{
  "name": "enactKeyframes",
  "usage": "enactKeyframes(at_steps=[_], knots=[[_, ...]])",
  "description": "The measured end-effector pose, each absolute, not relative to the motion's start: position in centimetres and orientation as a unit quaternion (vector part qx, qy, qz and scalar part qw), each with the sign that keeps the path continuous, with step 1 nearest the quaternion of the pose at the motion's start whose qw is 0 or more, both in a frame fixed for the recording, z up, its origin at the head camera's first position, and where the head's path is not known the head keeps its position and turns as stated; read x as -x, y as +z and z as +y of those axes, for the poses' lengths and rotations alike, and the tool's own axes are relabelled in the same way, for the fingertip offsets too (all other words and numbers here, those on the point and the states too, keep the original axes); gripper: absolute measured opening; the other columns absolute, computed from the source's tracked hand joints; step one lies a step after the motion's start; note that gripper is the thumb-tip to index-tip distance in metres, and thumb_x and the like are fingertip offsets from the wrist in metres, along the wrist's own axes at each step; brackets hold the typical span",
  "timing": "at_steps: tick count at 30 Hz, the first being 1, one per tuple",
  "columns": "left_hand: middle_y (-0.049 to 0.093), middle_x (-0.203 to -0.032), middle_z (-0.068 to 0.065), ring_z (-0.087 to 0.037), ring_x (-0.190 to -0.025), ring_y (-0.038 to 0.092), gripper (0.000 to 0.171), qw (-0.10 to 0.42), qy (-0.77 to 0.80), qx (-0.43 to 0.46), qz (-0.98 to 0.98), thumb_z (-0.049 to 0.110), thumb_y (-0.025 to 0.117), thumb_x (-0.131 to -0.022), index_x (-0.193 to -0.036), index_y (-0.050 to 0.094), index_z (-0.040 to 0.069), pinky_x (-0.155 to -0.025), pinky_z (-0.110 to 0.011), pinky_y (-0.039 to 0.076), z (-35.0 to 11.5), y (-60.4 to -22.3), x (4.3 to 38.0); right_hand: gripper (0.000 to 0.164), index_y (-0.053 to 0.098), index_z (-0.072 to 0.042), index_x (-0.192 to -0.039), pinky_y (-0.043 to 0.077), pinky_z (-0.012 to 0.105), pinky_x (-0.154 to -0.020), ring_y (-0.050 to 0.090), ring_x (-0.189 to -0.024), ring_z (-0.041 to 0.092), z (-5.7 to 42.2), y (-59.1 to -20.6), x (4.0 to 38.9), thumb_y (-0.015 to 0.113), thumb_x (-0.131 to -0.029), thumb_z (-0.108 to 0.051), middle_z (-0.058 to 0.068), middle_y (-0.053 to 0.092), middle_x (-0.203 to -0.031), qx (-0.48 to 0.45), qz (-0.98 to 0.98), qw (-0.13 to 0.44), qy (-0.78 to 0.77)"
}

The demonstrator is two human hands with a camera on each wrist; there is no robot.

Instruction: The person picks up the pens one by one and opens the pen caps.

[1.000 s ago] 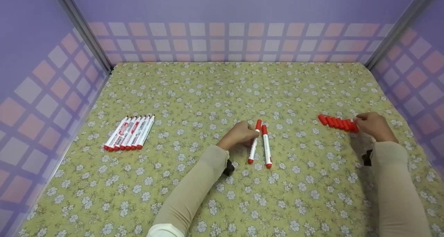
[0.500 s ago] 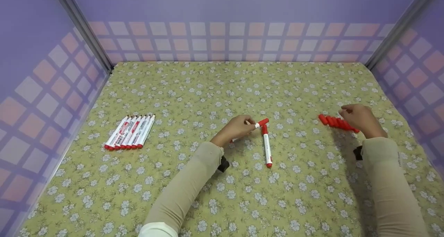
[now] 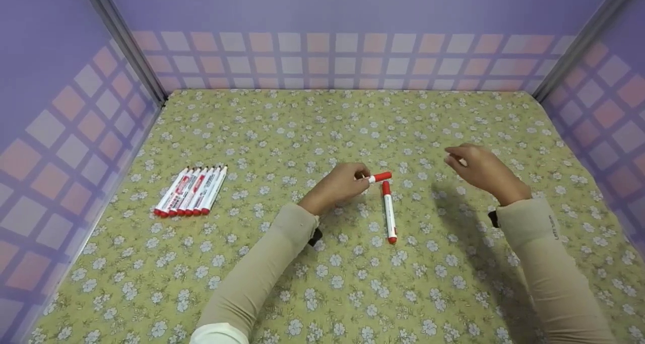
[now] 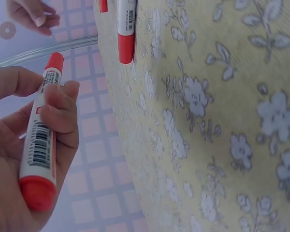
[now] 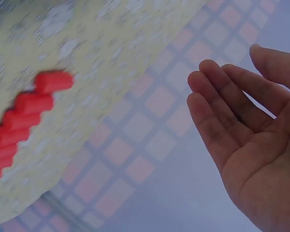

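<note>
My left hand grips a white whiteboard marker between thumb and fingers. Its red cap points right in the head view, and its red rear end faces the camera in the left wrist view. A second capped marker lies on the cloth just right of that hand. Raised over the right side, my right hand holds nothing, its fingers loosely extended. Several loose red caps lie in a slanting row, seen in the right wrist view; the right hand hides them in the head view.
Several uncapped markers lie side by side at the left, tips away from me. A floral cloth covers the table. Purple panels with pink and white squares enclose the back and both sides.
My left hand has lifted the marker off the cloth and turned it so its cap points right. The right hand has left the row of caps and moved left toward the middle.
</note>
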State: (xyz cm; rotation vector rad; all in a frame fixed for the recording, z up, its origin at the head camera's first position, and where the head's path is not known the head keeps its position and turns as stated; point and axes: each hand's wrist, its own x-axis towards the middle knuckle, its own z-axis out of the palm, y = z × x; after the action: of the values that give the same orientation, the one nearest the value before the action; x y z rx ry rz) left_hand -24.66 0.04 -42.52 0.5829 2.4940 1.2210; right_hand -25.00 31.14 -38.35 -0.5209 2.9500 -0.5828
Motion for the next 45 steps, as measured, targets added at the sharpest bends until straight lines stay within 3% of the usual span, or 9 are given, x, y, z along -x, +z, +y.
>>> enactKeyframes(at_steps=[2,7,15,21,28,33,45], knots=[[0.063,-0.088,-0.001,-0.012,-0.058,0.040,0.026,0.143,0.416,-0.221,0.870,0.025,0.050,-0.099,-0.113,0.068,0.012,-0.053,-0.026,0.036,-0.1,-42.4,24.6,0.041,0.052,0.007,-0.133,0.048,0.055,-0.089,0.058,-0.110,0.043,29.8,-38.3,24.8,0.049,-0.101,-0.018,0.030,0.057,-0.124,0.200,0.963,0.029,-0.178],[0.055,-0.065,-0.001,-0.010,-0.048,0.033,0.029,0.118,0.381,-0.261,0.879,0.024,0.049,-0.100,-0.116,0.071,0.011,-0.046,-0.024,0.030,-0.2,-42.2,24.3,0.035,0.058,0.004,-0.128,0.052,0.051,-0.086,0.062,-0.107,0.039,26.9,-38.6,24.1,0.056,-0.097,-0.014,0.026,0.061,-0.121,0.288,0.946,-0.011,-0.152],[0.069,-0.093,-0.002,-0.009,-0.065,0.052,0.029,0.061,0.274,-0.312,0.908,0.028,0.053,-0.099,-0.116,0.071,0.013,-0.059,-0.025,0.043,0.0,-41.8,23.8,0.036,0.059,0.000,-0.129,0.055,0.042,-0.083,0.064,-0.105,0.031,23.5,-38.8,22.9,0.059,-0.096,-0.015,0.018,0.063,-0.120,0.382,0.915,-0.028,-0.131],[0.070,-0.102,-0.002,-0.012,-0.079,0.065,0.031,0.007,0.204,-0.352,0.913,0.031,0.050,-0.101,-0.120,0.069,0.016,-0.067,-0.028,0.052,-0.1,-41.7,23.4,0.032,0.062,0.002,-0.124,0.056,0.036,-0.078,0.067,-0.096,0.025,22.0,-39.1,22.5,0.060,-0.094,-0.009,0.016,0.066,-0.112,0.429,0.892,-0.032,-0.136],[0.070,-0.098,-0.001,-0.011,-0.072,0.063,0.031,-0.029,0.188,-0.374,0.908,0.031,0.050,-0.101,-0.121,0.068,0.017,-0.062,-0.028,0.051,-0.3,-41.5,23.1,0.024,0.066,-0.001,-0.116,0.055,0.029,-0.070,0.065,-0.081,0.016,20.8,-39.5,22.4,0.058,-0.096,-0.012,0.010,0.067,-0.097,0.446,0.884,-0.023,-0.137],[0.070,-0.097,-0.001,-0.011,-0.071,0.063,0.031,-0.045,0.170,-0.383,0.907,0.031,0.050,-0.101,-0.122,0.068,0.016,-0.063,-0.027,0.051,-0.5,-41.4,22.9,0.024,0.067,0.000,-0.116,0.054,0.029,-0.067,0.065,-0.077,0.016,20.1,-39.5,22.4,0.059,-0.095,-0.011,0.010,0.067,-0.093,0.440,0.887,-0.013,-0.138],[0.067,-0.086,-0.001,-0.011,-0.063,0.057,0.022,-0.078,0.158,-0.394,0.902,0.026,0.053,-0.099,-0.103,0.071,0.013,-0.058,-0.027,0.047,-0.7,-41.7,22.9,0.008,0.069,-0.003,-0.093,0.048,0.027,-0.056,0.059,-0.061,0.015,18.8,-39.9,22.2,0.061,-0.093,-0.005,0.008,0.066,-0.076,0.437,0.895,-0.057,-0.068]])
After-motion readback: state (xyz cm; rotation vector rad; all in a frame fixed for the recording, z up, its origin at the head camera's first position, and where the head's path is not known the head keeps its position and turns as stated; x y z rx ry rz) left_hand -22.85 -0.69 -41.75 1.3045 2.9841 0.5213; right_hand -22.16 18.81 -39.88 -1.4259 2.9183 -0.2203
